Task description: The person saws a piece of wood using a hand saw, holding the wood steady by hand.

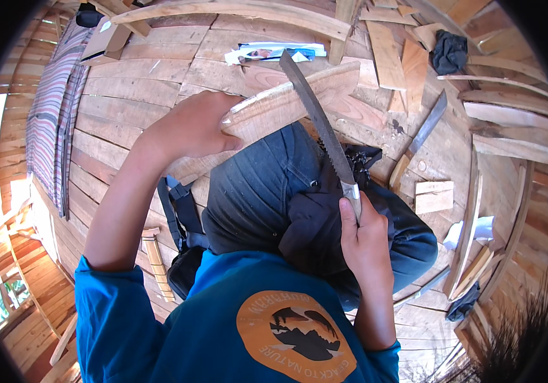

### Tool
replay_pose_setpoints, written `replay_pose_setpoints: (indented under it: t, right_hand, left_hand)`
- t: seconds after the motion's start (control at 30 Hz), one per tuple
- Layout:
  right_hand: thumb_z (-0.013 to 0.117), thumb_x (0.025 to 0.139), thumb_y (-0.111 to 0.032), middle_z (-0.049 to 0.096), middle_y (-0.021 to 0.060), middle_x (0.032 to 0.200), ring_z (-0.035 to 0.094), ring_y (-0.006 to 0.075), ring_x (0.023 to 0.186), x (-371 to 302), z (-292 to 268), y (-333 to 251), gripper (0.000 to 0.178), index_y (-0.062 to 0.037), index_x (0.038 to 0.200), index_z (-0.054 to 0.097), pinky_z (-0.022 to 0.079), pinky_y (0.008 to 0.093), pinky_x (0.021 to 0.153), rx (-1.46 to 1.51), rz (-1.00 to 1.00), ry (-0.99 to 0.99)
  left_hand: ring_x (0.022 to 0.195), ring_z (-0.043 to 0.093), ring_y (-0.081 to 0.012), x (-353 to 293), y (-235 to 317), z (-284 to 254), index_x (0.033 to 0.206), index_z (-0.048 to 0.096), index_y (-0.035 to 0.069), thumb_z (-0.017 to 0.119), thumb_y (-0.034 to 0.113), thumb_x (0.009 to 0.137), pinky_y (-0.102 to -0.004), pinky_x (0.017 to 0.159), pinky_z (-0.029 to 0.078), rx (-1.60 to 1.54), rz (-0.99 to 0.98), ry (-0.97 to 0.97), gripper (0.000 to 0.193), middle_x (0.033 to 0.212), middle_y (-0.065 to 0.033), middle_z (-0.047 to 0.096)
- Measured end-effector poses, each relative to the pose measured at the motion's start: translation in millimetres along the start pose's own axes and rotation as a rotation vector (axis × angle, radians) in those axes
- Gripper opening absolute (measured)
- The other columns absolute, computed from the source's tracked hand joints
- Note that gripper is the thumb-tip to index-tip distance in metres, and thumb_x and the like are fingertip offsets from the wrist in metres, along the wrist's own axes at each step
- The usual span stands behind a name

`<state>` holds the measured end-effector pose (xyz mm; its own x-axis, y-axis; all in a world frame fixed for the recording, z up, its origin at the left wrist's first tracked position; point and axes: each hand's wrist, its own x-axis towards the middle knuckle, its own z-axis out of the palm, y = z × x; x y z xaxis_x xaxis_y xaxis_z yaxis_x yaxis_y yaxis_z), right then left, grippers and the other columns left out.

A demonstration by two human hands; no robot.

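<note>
Offcuts [386, 54] crowd floor beyond board [287, 102]; bare planks [127, 96] left stay passable.

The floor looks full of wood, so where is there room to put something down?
Bare planks lie left of the left hand, between the striped mat and the board it holds. Crowded: the upper right, with wood offcuts, a black cloth and a long blade. The right hand holds a saw.

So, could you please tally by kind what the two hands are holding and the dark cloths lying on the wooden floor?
Wooden pieces held: 1, the curved board in the left hand
Saws held: 1, the saw in the right hand, its blade across the board
Dark cloths on the floor: 2, one at the upper right, one at the lower right
Total: 4
</note>
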<state>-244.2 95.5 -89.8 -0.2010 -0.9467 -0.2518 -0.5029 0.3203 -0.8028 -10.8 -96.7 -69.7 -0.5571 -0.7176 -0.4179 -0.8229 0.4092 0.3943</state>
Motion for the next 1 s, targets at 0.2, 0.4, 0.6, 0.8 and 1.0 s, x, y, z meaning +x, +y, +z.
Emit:
replay_pose_setpoints:
  t: [0.2,0.4,0.6,0.8,1.0]
  right_hand:
    - [0.057,0.097,-0.020,0.058,0.0271,0.067,0.059,0.0472,0.070,12,4,1,0.023,0.0019,0.091,0.056,0.045,0.0489,0.055,0.015,-0.048,0.011]
    - [0.055,0.097,-0.022,0.058,0.0257,0.066,0.058,0.0474,0.068,53,23,-3,0.026,0.0016,0.087,0.055,0.045,0.0494,0.055,0.028,-0.119,0.084]
    - [0.058,0.096,-0.016,0.058,0.0222,0.063,0.063,0.0408,0.061,22,22,-3,0.018,0.0001,0.089,0.057,0.046,0.0417,0.050,-0.004,-0.128,0.113]
    - [0.053,0.100,-0.024,0.046,-0.0004,0.058,0.037,0.0082,0.046,18,28,16,0.026,-0.0021,0.087,0.055,0.032,0.0242,0.045,0.304,-0.001,0.060]
    - [0.047,0.102,-0.039,0.034,-0.0075,0.061,0.029,0.0004,0.051,22,13,11,0.035,-0.0070,0.088,0.050,0.025,0.0176,0.043,0.925,0.264,-0.250]
  left_hand:
    - [0.085,0.067,-0.0372,-15,28,9,0.117,0.062,0.001,0.078,0.012,0.069,-0.0415,0.079,0.053,0.265,0.063,0.090,0.051,0.087,-0.0223,0.068]
    - [0.081,0.069,-0.0328,-14,39,14,0.109,0.065,0.004,0.077,0.008,0.069,-0.0395,0.074,0.055,0.412,0.140,0.106,0.042,0.079,-0.0183,0.068]
    - [0.083,0.069,-0.0314,-13,30,18,0.106,0.067,0.007,0.075,0.013,0.074,-0.0413,0.077,0.055,0.401,0.128,0.050,0.034,0.079,-0.0174,0.069]
    - [0.083,0.069,-0.0312,-7,36,21,0.104,0.068,0.009,0.077,0.018,0.073,-0.0414,0.078,0.055,0.380,0.115,0.071,0.033,0.082,-0.0159,0.069]
    - [0.083,0.069,-0.0314,-7,36,19,0.107,0.068,0.008,0.078,0.020,0.073,-0.0408,0.077,0.056,0.371,0.103,0.043,0.037,0.084,-0.0149,0.070]
